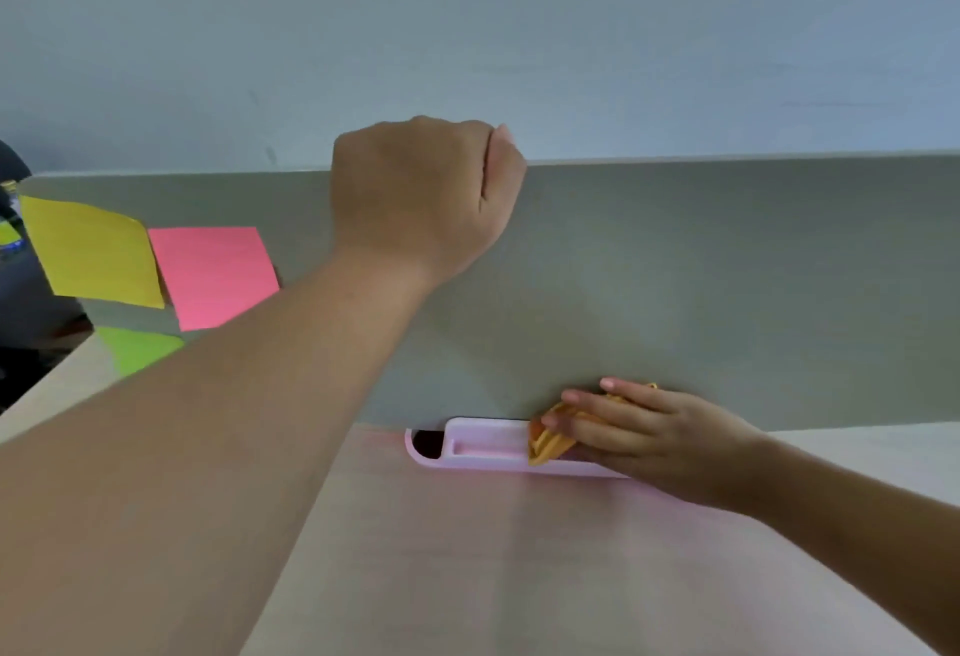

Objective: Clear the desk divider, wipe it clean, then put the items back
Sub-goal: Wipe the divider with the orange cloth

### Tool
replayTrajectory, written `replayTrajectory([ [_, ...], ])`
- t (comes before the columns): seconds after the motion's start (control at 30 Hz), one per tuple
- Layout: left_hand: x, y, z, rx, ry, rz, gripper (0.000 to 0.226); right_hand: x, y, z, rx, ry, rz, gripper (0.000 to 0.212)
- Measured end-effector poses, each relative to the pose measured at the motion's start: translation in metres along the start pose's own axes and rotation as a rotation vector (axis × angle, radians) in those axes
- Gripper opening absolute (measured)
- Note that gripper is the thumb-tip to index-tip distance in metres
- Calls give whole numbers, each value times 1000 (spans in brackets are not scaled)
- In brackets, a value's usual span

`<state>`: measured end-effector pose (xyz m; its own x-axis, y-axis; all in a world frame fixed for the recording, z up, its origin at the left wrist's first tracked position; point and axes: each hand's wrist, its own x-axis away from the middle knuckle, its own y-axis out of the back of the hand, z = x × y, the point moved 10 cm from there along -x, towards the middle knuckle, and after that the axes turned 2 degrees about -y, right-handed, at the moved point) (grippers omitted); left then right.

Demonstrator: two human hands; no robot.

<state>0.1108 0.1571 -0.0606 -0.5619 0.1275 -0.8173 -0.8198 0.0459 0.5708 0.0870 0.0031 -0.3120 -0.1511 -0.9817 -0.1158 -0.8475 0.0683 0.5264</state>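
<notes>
**Op:** Nearest me, lower left of frame, my left forearm runs diagonally up to the left hand, which is curled over the top edge of the desk divider at frame centre. I read that as bracing the panel so it won't flex under the wiping. Fingers go over the far side, so I cannot tell whether they hold anything.

**Obs:** And the right?

**Op:** Lower right, the right hand lies flat, fingers together, pressing an orange cloth against the foot of the divider, where panel meets desk. The cloth also overlaps a pink tray sitting at the divider's base. Flat palm suits a wiping stroke.

**Obs:** Divider cleared?

**Op:** Not fully. Left of frame, a yellow sticky note and a pink sticky note are stuck on the panel; a green sticky note sits below them, partly hidden by my arm. My judgement: wiping under way on the bare part, notes not yet removed.

**Obs:** Any writing?

**Op:** None legible. Notes look blank; no brand visible on tray or cloth.
</notes>
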Motion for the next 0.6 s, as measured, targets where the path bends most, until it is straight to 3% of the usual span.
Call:
replayTrajectory([
  [0.1,1,1,-3,10,-21,-2,42,2,30,-53,45,-125,-128,69],
  [0.2,0,2,-3,-23,4,-28,42,14,84,-156,-47,-522,-381,53],
  [0.27,1,2,-2,-34,18,-43,41,26,99,-190,-39,-652,-463,48],
  [0.33,-1,2,-4,-36,15,-45,40,30,90,-179,-64,-595,-456,41],
  [0.5,0,4,-7,-38,18,-65,41,75,-14,-17,4,30,-10,46],
  [0.6,-6,-1,-37,9,-53,-21,47,94,-15,-21,-50,-21,48,51],
])
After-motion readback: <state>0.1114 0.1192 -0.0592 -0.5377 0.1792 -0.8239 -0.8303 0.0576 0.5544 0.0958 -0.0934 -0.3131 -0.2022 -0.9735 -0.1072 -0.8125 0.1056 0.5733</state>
